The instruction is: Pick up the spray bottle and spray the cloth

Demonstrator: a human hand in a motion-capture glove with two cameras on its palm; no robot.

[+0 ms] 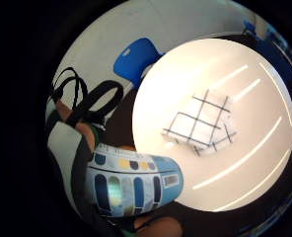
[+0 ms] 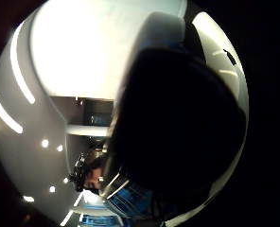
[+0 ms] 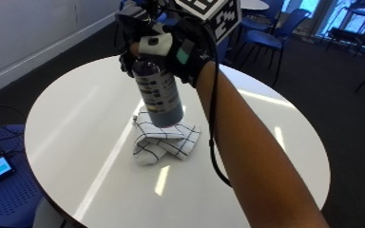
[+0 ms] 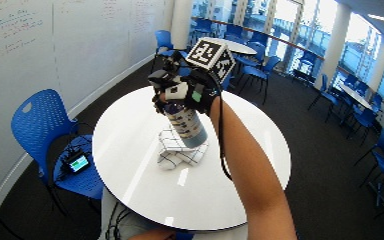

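Observation:
My gloved right hand [image 3: 173, 45] grips the neck of a spray bottle [image 3: 159, 95] with a blue patterned label and holds it in the air, roughly upright, above the round white table [image 3: 75, 123]. A folded white cloth with a dark grid pattern [image 3: 163, 142] lies on the table just under the bottle's base. In the little finger side palm view the bottle's label [image 1: 133, 185] sits close to the palm and the cloth [image 1: 200, 126] lies on the table beyond it. The bottle's dark body [image 2: 178, 137] fills the thumb side palm view. The hand [image 4: 185, 92] and bottle [image 4: 187, 125] also show in the wide outside view.
A blue chair [image 4: 42, 130] stands left of the table, with a small lit screen [image 4: 77, 162] on a blue seat. More blue chairs [image 3: 268, 38] stand behind the table. A white wall [image 4: 59, 45] runs along the left.

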